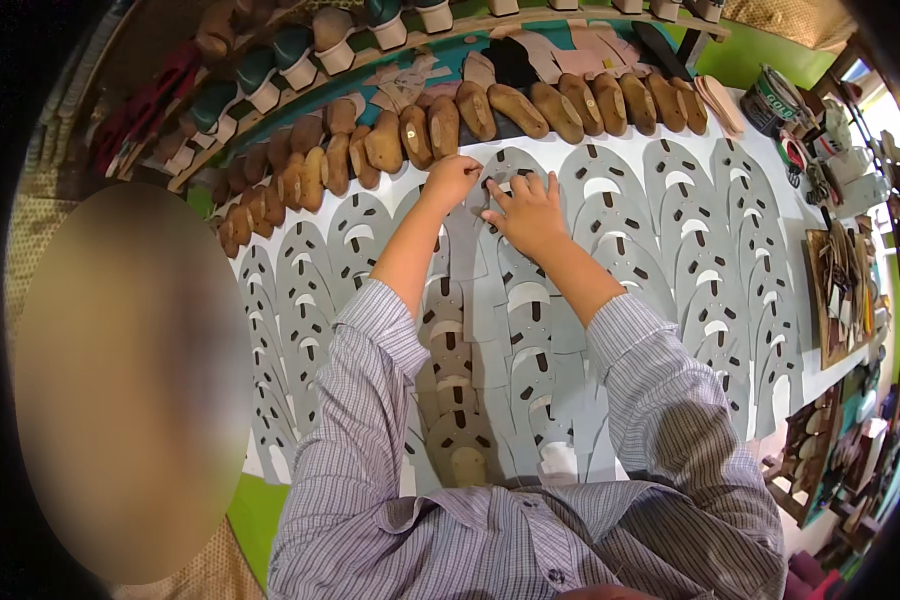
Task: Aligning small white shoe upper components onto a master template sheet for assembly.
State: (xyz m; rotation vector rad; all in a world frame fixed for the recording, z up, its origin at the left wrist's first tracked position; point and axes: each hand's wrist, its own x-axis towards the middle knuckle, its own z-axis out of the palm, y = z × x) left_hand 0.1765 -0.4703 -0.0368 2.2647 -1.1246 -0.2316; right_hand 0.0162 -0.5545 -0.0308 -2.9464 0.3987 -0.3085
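My left hand (453, 181) is at the far side of the white table, with its thumb and fingers pinched together just left of the top of one row. Anything between those fingertips is too small to make out. Close by on the right, my right hand (532, 214) lies with its fingers spread on a grey shoe upper piece (511, 160). Like its neighbours, this piece is curved and carries small dark patches. Similar grey pieces (712, 258) overlap in several long rows running toward me. My arms and shadow cover parts of the middle rows.
Wooden shoe lasts (518, 110) line the table's far edge. Behind them, leather scraps (536, 50) lie on a teal surface beneath a rack of shoes (295, 58). At right are a can (773, 102), scissors (818, 186) and a wooden tray (832, 330) holding strips.
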